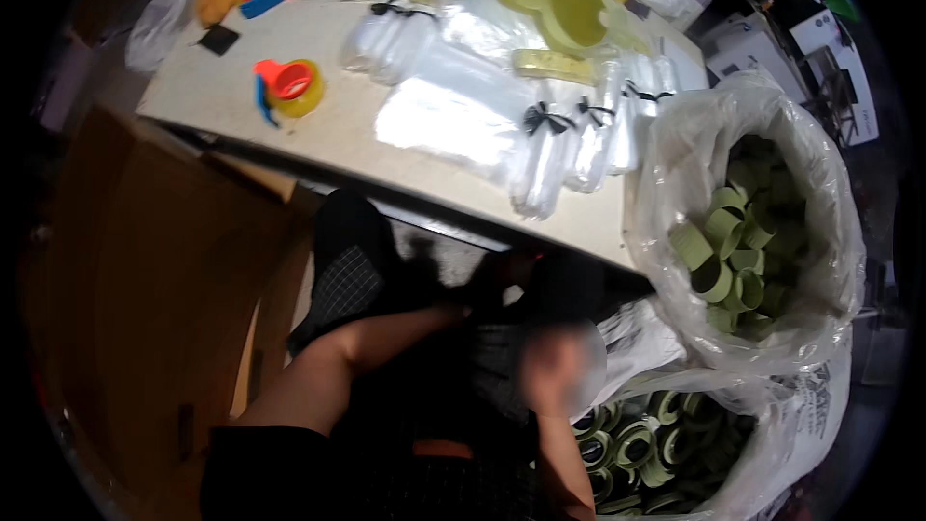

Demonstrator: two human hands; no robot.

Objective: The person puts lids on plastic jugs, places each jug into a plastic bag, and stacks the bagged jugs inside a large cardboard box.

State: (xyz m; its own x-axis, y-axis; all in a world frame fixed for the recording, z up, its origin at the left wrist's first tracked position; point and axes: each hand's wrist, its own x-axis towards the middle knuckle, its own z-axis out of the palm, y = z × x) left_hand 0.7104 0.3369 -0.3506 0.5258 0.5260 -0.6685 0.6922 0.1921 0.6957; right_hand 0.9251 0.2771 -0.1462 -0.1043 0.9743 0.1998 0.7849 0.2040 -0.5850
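The right hand (pixel 555 367) is low in the frame, right of centre, just beside the open mouth of the lower plastic bag (pixel 786 425). Blur covers this hand, so I cannot tell how far its grip is open or whether it has hold of anything. The bag is at the lower right of the frame and holds many green rings (pixel 637 446), piled loosely at different angles.

The left hand (pixel 492 275) is near the centre of the frame, in deep shadow below the edge of the tabletop (pixel 328 150); its grip is too dark to read, so I cannot tell what it holds. The bare left forearm (pixel 400 336) comes up toward it from the lower left.

Above the lower bag, on the right side of the frame, a second clear bag (pixel 675 135) stands open, with short curved green pieces (pixel 714 232) inside.

Across the top of the frame, the tabletop carries clear plastic sleeves (pixel 453 121), some bundled with black ties (pixel 548 119). Pale yellow-green cylinders (pixel 574 14) are behind them. At the upper left are a red tape dispenser (pixel 287 79) with a yellow roll and a blue dispenser (pixel 265 2). A brown panel (pixel 164 309) fills the left side.
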